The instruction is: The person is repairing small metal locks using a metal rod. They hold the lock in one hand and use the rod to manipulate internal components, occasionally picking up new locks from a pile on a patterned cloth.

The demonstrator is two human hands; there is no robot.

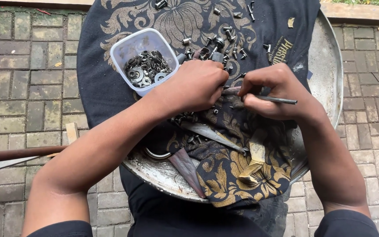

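While the right hand grips a thin rod, left hand — fisted, contents hidden — beside a plastic tub.

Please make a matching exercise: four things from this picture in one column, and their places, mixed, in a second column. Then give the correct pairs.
Things:
1. plastic container
2. thin metal rod
3. loose screws
4. round metal tray

Places:
A. scattered on the black patterned cloth, beyond the hands
B. under the cloth, on the brick paving
C. held in the right hand
D. on the cloth beside the left hand, holding washers and small metal parts

Pairs: 1-D, 2-C, 3-A, 4-B
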